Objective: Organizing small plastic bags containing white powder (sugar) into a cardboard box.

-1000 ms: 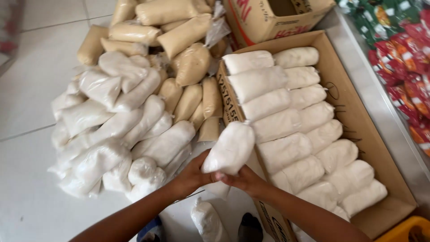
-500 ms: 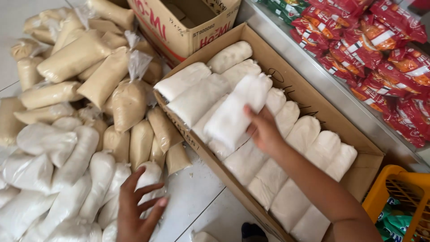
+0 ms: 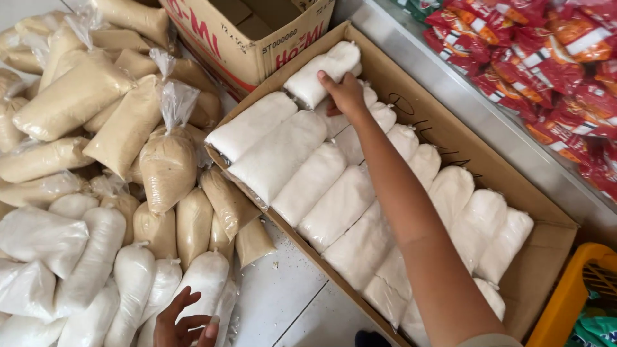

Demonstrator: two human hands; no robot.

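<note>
The left hand (image 3: 183, 321) hovers open, fingers spread, over white bags on the floor (image 3: 283, 302). Across, the right hand (image 3: 347, 93) presses a white bag (image 3: 321, 72) into the far corner of the flat cardboard box (image 3: 443, 135), fingers draped over its near end. It looks soft, heavy, slippery; best cupped mid-body. Its long axis runs diagonally away from the grip.

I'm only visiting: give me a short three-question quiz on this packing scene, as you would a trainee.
1. True or false: the right hand rests on a white bag at the far end of the long cardboard box.
2. Which is the left hand nearest to? A) brown bags B) white bags on the floor C) red packets
3. What colour is the crate in the lower right corner?

Key: 1 true; 2 B; 3 yellow.
</note>
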